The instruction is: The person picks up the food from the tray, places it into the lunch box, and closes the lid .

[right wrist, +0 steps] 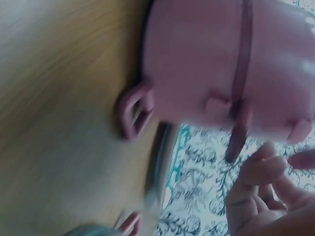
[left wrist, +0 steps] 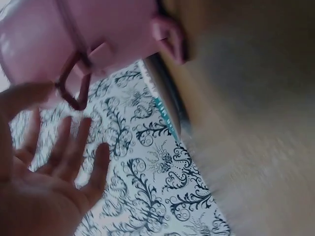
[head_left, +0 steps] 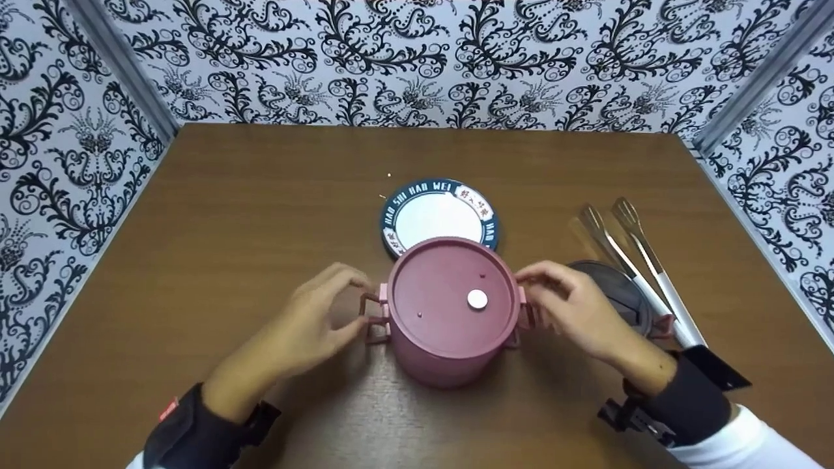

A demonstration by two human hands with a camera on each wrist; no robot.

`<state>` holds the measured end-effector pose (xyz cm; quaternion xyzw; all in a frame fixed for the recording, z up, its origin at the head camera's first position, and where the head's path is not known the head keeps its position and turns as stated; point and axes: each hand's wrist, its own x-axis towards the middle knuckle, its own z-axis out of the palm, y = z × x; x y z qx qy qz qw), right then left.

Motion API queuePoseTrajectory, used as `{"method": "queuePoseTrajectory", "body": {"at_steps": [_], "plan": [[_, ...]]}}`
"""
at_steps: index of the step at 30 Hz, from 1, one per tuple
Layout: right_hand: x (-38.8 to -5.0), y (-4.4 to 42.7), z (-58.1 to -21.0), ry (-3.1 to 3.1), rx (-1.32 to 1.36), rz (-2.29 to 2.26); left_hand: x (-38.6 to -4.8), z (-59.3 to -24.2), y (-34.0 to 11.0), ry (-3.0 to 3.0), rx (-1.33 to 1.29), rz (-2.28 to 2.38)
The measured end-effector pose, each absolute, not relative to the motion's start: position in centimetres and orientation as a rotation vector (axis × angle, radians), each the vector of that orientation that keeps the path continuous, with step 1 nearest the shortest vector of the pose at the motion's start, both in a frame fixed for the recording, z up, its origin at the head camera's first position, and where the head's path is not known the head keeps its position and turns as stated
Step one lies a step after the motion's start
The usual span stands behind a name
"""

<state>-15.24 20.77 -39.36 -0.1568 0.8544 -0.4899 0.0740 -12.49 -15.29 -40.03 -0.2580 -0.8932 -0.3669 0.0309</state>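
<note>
A pink lidded pot-like container [head_left: 433, 293] with a white knob [head_left: 477, 299] stands upright between both hands. In the wrist views a seam rings its side, and loop-shaped clips hang at two levels. My left hand [head_left: 319, 319] is at its left side; in the left wrist view the thumb touches an upper loop clip [left wrist: 81, 96], the other fingers apart from it. At the right side is my right hand [head_left: 576, 309], its fingers loosely bent by the lid's edge. The right wrist view shows the fingertips just below a hanging clip [right wrist: 240, 137], with nothing visibly held.
Behind the container lies a white plate [head_left: 433, 218] with a blue lettered rim, partly covered. On the right, a dark round lid or dish [head_left: 616, 293] with a pink clip lies under metal tongs [head_left: 642, 244] with white handles. Patterned walls [head_left: 417, 65] border the wooden table [head_left: 273, 189].
</note>
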Motion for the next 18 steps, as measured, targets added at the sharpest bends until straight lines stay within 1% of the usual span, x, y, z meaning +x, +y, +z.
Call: {"method": "queuePoseTrajectory", "body": {"at_steps": [5,7,9,14,16,18], "plan": [[-15.1,21.4,-40.9,2.738,-0.728,-1.147,-12.7,-41.4,-13.9,-2.872,-0.782,-0.637],[-15.2,21.5,-41.4,2.761,-0.824,-1.086,-12.8,-42.0,-13.4,-2.839,-0.771,-0.524],[-15.3,21.4,-41.7,2.758,-0.865,-1.074,-12.9,-42.5,-13.0,-2.794,-0.749,-0.48],[-15.5,21.3,-41.9,2.684,-0.801,-1.117,-12.9,-43.2,-12.7,-2.793,-0.749,-0.637],[-15.4,21.2,-41.9,2.647,-0.728,-1.158,-13.1,-43.2,-13.0,-2.851,-0.784,-0.855],[-15.5,21.0,-41.8,2.64,-0.626,-1.223,-13.4,-43.1,-13.5,-2.897,-0.787,-1.179]]}}
